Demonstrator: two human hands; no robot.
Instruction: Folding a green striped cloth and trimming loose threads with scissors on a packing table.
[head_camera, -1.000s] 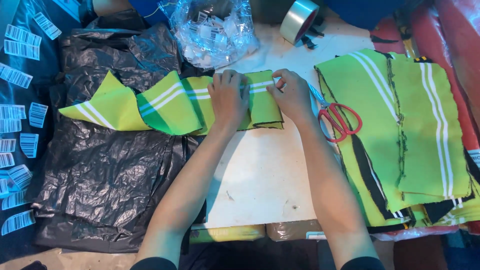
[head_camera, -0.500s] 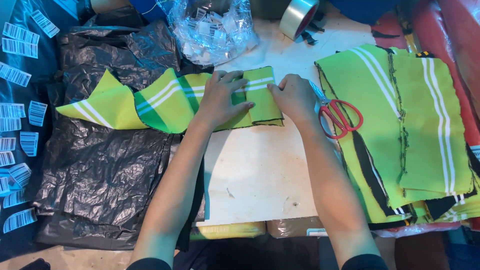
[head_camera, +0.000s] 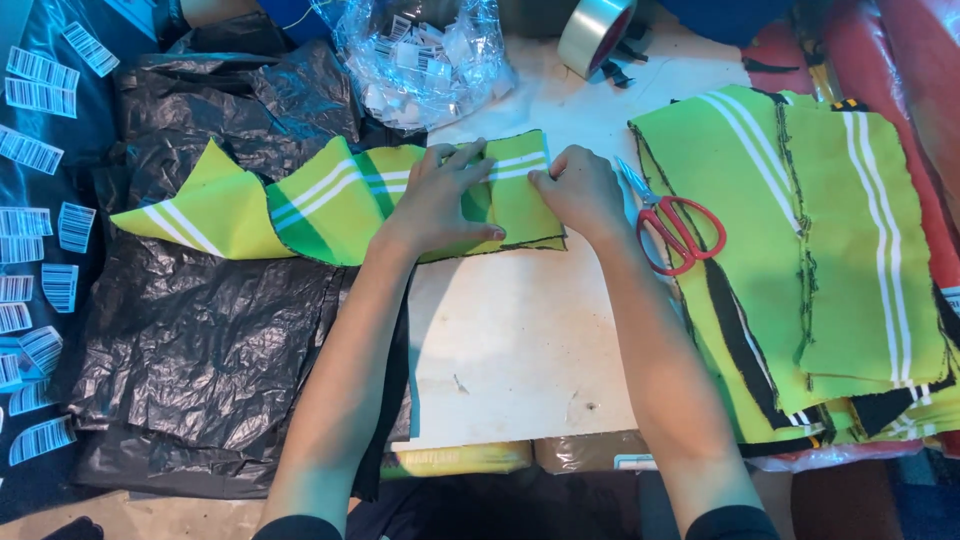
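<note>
While the left hand (head_camera: 440, 200) lies flat with fingers spread on the green striped cloth strip (head_camera: 330, 200), the right hand (head_camera: 585, 190) presses its fingertips on the strip's right end; whether they pinch the edge is hard to see. The strip runs from the white table (head_camera: 520, 330) leftward over a black plastic sheet (head_camera: 210, 340). Red scissors (head_camera: 675, 225) lie just beside the right hand, against a stack of green cloth pieces (head_camera: 820, 250).
</note>
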